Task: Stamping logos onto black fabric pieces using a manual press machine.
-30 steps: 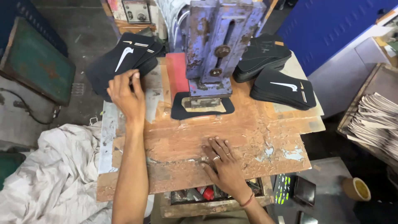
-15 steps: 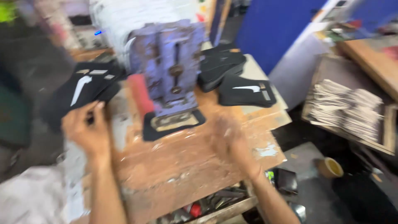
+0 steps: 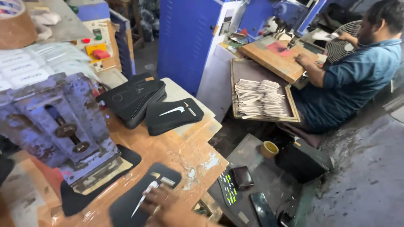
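One hand (image 3: 162, 201) presses a flat black cutout (image 3: 136, 199).

Two stacks of flat black pieces (image 3: 132, 98) (image 3: 173, 115) beyond the hand (image 3: 162, 204); one loose black piece (image 3: 141, 197) under it.

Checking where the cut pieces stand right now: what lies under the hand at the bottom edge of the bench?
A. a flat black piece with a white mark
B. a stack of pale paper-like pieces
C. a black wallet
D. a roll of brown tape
A: the right hand rests its fingers on a flat black piece with a white mark, on the wooden bench in front of the blue press.
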